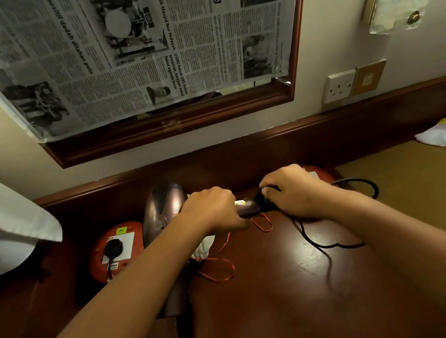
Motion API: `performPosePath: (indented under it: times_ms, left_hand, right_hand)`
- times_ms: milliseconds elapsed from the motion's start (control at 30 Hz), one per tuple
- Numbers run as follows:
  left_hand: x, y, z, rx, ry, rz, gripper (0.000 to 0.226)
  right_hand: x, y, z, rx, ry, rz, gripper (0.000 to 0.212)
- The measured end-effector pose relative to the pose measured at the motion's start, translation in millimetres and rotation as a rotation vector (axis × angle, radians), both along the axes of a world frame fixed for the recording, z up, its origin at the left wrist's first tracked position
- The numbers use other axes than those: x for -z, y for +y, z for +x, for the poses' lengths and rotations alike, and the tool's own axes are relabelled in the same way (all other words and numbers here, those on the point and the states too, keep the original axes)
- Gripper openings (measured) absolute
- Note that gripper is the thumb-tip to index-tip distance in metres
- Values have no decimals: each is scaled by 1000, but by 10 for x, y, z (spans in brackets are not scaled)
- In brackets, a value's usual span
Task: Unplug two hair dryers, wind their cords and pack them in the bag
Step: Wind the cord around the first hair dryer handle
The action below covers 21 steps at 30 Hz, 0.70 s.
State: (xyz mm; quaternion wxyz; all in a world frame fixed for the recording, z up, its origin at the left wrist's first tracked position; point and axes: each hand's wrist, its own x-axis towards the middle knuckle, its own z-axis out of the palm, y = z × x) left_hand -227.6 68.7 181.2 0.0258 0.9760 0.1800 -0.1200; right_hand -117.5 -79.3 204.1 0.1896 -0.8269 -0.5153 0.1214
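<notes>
Left hand (212, 208) grips the handle of the glossy mauve-brown hair dryer (163, 207) at frame centre on the dark wooden table (279, 291); right hand (292, 191) clenches its black cord (314, 239).

Bronze-mauve hair dryer (163, 207); black cord (311, 238); white bag (203, 248), orange drawstring (220, 271); red-brown desk (279, 291).

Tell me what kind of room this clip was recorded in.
Probably a hotel room or bedroom, at a dressing table: a dark wooden desk set against the wall, a wood-framed mirror covered with newspaper, and a wall socket beside it.
</notes>
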Motion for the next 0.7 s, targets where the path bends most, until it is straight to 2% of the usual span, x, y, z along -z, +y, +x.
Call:
performPosePath:
  times_ms: [100, 233, 433, 700]
  left_hand:
    - [52, 52, -8, -36, -21, -4, 44]
    - [70, 63, -2, -101, -75, -23, 44]
    - [12, 77, -10, -110, -121, -14, 40]
    - [-12, 43, -19, -99, -136, -57, 36]
  right_hand:
    - [116, -61, -122, 33, 71, 3, 16]
    - [260, -136, -268, 146, 296, 186, 12]
    - [458, -195, -402, 232, 758, 408, 9]
    - [652, -266, -352, 186, 1134, 367, 20]
